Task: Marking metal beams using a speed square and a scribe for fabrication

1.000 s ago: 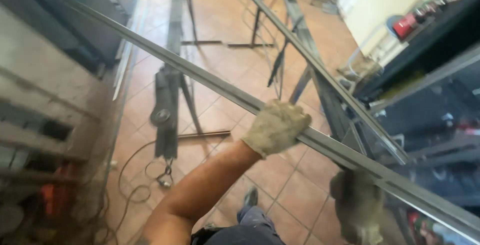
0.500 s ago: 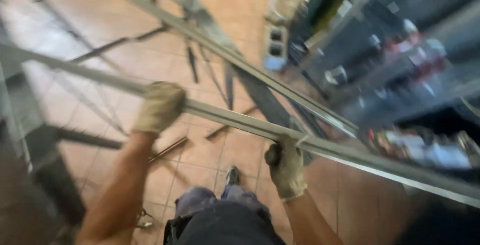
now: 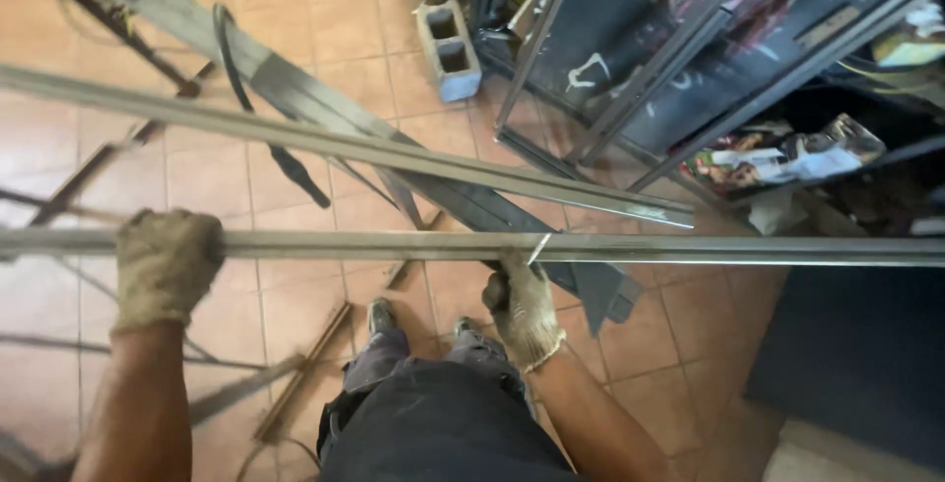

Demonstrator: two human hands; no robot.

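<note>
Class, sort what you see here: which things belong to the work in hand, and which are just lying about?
In hand:
left hand, gloved, gripping the long metal bar
right hand, gloved, under the same bar

Lying about:
second metal bar beyond it
concrete block on the tiled floor
dark metal frame
black cable

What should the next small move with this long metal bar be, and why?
Probably keep it level and ease it slowly sideways. Both gloved hands, left hand and right hand, grip the metal bar, which runs past the frame on both sides. A second bar lies just behind it, a concrete block stands on the tiled floor, and dark shelves stand near its right end.
</note>
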